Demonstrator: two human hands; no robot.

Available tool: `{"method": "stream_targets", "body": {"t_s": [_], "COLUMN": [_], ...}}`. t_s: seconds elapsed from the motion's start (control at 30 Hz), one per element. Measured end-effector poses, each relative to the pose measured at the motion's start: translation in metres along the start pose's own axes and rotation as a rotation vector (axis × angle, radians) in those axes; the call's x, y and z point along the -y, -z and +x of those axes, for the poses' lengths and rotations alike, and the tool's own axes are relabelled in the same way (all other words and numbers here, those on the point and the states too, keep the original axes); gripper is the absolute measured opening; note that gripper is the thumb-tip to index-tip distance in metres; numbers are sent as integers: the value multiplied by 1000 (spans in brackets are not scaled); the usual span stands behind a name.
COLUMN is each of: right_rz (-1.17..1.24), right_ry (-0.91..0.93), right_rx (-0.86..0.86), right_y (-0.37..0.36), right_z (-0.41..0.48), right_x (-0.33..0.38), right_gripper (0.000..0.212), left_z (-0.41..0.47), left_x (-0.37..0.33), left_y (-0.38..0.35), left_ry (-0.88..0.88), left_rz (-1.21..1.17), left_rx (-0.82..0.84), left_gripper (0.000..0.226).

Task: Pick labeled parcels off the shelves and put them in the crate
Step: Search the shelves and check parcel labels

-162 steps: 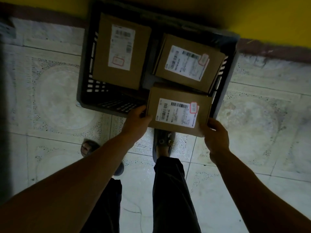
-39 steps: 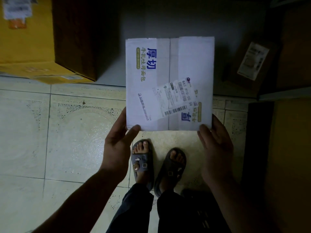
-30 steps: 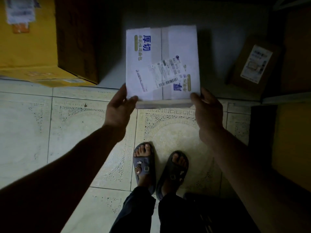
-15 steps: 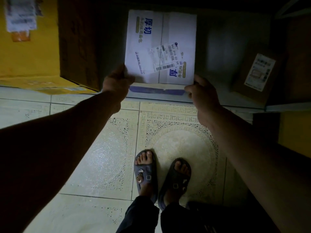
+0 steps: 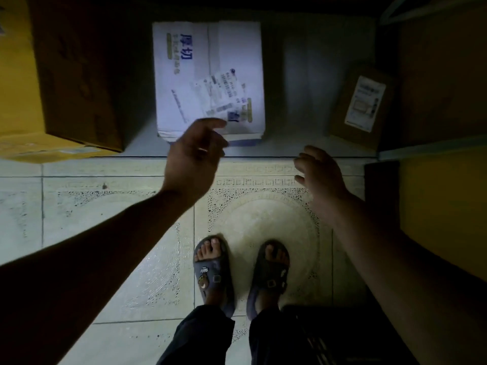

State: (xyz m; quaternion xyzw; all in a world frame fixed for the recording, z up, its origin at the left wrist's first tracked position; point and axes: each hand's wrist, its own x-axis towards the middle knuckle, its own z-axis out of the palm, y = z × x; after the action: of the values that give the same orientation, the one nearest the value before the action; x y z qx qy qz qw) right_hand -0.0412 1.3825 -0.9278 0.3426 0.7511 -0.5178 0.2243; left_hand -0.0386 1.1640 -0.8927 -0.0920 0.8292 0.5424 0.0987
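Over the near edge of the white parcel, left hand hovers, fingers loosely curled, forefinger out, holding nothing; whether it touches the parcel I cannot tell. Right hand hangs open and spread off the parcel's near right corner, also empty. White parcel lies flat, label up, on the low shelf, a small brown labelled parcel well to its right and a big cardboard box to its left. Judged: pick step, nothing gripped yet; next move calls for both hands on a parcel's side edges, a lift clear of the shelf, then a carry to the crate.
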Motion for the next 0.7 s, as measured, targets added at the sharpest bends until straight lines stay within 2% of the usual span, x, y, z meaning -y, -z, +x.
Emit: {"method": "stream_targets", "body": {"t_s": [0.03,0.17,0.27,0.37,0.47,0.6,0.7], "right_rz": [-10,53,10,-80,-177,-130,3], "right_ry": [-15,-86,-92,-91,-64,-10,12], "right_rx": [-9,-112,-138,-105,-133,-166,-130], "right_y": [7,48,76,107,133,155,158], "right_z": [2,10,20,40,71,108,134], "right_x": [-8,-42,-58,-71,-73,-69,-73], "right_gripper": [34,49,48,45,45,61,59], "left_z": [-3,-8,0,15,35,66,82], "left_x": [-4,-20,-28,-34,-35,-36,-38], "left_y": [-11,-69,-109,-151,-191,-233,-258], "left_ry": [1,81,235,395,436,405,458], "left_rz": [4,5,-33,-92,-63,-6,-67], "left_rx": [54,235,351,463,493,497,500], "left_gripper": [28,32,33,47,61,72,72]}}
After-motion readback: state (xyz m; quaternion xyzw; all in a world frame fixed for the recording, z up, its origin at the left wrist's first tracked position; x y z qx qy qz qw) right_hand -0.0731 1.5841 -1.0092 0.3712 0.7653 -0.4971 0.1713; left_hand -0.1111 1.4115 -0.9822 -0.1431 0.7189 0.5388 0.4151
